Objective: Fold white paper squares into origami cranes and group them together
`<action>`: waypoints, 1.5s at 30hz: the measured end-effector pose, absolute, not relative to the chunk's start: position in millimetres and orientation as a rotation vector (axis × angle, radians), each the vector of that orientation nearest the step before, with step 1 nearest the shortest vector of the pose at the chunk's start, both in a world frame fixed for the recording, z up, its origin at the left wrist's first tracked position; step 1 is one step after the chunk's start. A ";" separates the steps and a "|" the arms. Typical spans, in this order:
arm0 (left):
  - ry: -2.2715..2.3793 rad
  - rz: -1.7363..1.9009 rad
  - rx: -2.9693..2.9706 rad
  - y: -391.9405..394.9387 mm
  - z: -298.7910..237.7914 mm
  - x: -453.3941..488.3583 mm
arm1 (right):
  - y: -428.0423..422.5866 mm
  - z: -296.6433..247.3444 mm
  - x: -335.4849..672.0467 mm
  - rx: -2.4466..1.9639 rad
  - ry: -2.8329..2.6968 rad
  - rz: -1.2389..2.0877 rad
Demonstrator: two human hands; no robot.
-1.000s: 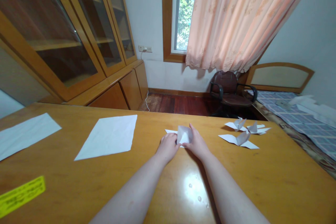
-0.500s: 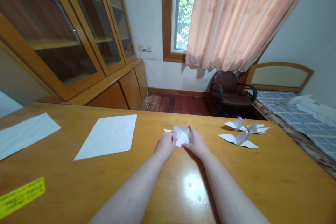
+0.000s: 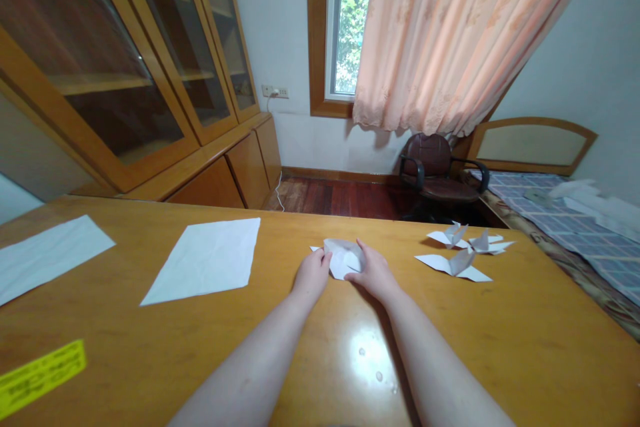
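Note:
Between my hands, near the far edge of the wooden table (image 3: 200, 353), is a partly folded white paper (image 3: 344, 260), its upper flap raised and spread. My left hand (image 3: 313, 273) pinches its left side, thumb on the inner face. On the right side, my right hand (image 3: 373, 270) grips the paper with the thumb low in front and the fingers behind. A pointed white tip shows beyond my left hand; whether it belongs to the same paper I cannot tell. Several folded paper cranes (image 3: 456, 263) stand to the right of my hands.
A flat creased white sheet (image 3: 205, 260) lies left of my hands, with another white sheet (image 3: 47, 257) farther left. A yellow label (image 3: 45, 377) is at the near left. Beyond the table are a glass-door cabinet (image 3: 193, 127), an office chair (image 3: 435, 167) and a bed (image 3: 560, 213).
My left hand has shifted slightly left, drawing the paper's left side outward, so the raised flap looks wider and more open. My right hand stays nearly in place.

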State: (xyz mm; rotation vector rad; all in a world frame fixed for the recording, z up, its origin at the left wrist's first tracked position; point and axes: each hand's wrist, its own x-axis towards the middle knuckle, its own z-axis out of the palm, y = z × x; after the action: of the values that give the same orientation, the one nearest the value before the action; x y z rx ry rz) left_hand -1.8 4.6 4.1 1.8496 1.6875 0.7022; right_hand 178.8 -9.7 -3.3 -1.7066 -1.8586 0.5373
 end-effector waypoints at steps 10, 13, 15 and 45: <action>1.565 1.082 1.543 6.3 8.7 -5.9 | -8.4 -2.4 177.8 -1.726 -1.933 0.555; 1.588 1.112 1.498 5.1 12.0 -6.0 | -7.4 -3.5 178.4 -1.706 -1.935 0.563; 1.588 1.131 1.492 3.9 14.0 -6.0 | -7.2 -3.1 178.4 -1.705 -1.928 0.578; 1.743 0.808 1.631 8.6 2.8 -1.5 | -13.0 8.9 173.8 -1.598 -2.005 0.674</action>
State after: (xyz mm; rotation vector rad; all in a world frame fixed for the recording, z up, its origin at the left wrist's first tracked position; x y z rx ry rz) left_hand -1.5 8.6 2.8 1.6305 1.7426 0.8085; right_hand 173.8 -13.0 8.9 -1.5984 -2.0053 0.6736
